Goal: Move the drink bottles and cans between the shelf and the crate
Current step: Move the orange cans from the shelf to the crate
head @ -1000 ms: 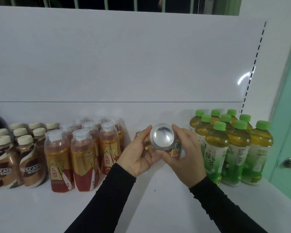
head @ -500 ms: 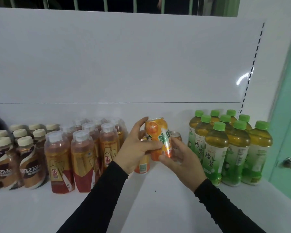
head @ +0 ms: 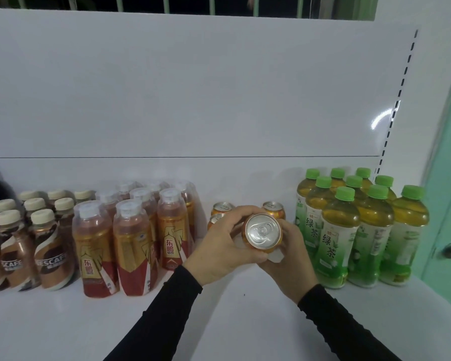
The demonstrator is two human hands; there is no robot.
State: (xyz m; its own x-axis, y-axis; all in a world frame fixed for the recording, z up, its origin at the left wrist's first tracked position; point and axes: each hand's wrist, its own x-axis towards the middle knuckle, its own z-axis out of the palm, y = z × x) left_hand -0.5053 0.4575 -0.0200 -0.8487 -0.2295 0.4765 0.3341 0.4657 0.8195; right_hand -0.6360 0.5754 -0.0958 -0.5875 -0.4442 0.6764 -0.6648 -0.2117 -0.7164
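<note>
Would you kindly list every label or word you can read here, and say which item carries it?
"NESCAFE": brown coffee bottles, far left.
"东鹏": red-and-gold bottles.
"绿茶": green tea bottles, right.
Orange can held in left hand and right hand: no text visible.
Smaller print everywhere: too blurred.

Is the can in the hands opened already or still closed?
Closed. The orange can held by the left hand and right hand shows its silver top with the pull tab flat and no hole.

Both hands, left hand (head: 220,246) and right hand (head: 288,259), grip an orange can (head: 263,231) above the white shelf (head: 63,329), its silver top facing the camera, between red-labelled bottles (head: 133,246) and green tea bottles (head: 336,238).
</note>
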